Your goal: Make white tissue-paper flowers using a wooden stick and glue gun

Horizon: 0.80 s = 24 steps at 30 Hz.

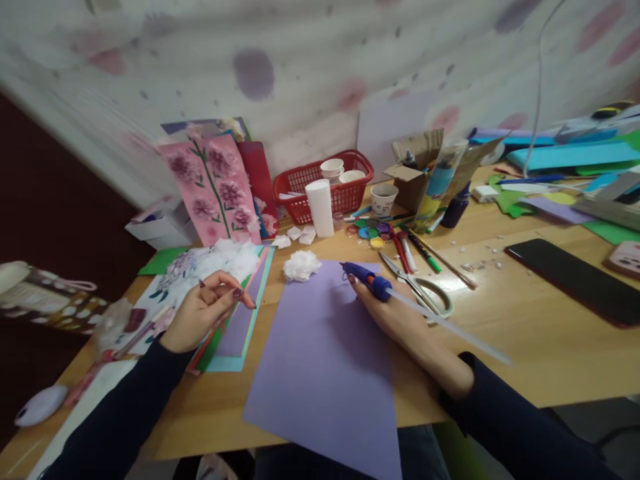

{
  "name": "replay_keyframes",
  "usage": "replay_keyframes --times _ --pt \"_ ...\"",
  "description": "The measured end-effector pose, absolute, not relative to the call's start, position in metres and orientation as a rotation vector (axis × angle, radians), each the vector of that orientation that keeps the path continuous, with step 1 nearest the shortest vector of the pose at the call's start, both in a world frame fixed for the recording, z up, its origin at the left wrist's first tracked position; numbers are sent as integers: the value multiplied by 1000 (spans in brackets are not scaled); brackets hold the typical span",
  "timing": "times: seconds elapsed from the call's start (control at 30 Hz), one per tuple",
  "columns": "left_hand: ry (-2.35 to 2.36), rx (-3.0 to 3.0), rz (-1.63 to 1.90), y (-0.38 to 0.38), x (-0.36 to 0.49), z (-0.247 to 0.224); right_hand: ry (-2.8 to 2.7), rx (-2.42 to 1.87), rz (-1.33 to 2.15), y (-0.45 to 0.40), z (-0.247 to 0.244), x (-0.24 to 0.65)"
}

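Flat purple paper sheet (325, 380), beneath right fingers (364, 295). Those clamped on blue plastic glue gun (382, 288). Left fingers (225, 305) curled, tips close; cannot tell if holding anything.

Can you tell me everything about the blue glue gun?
The glue gun has a shiny blue body, plastic by its look, with a bit of orange and a dark nozzle. A long, cloudy-white glue stick pokes out the back. The right hand grips it over the upper right part of the purple sheet, nozzle facing left. I can't tell whether the nozzle touches the paper, and the hand hides much of the handle.
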<state>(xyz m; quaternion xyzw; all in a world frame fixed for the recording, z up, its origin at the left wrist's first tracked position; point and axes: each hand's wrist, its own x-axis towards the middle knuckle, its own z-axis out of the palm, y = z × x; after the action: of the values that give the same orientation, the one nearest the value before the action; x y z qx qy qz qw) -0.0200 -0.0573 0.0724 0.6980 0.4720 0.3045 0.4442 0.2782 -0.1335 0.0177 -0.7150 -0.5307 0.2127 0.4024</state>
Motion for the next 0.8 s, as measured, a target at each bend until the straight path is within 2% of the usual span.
replay_keyframes --times 0.2,0.43,0.8 --pt "1460 1478 944 -64 -42 84 -1371 -1827 530 -135 21 278" --pt "1399 1310 1051 -67 -38 85 -1369 -1874 533 -133 23 277" --pt "1143 1260 763 -64 -38 86 -1368 -1894 522 -133 27 277"
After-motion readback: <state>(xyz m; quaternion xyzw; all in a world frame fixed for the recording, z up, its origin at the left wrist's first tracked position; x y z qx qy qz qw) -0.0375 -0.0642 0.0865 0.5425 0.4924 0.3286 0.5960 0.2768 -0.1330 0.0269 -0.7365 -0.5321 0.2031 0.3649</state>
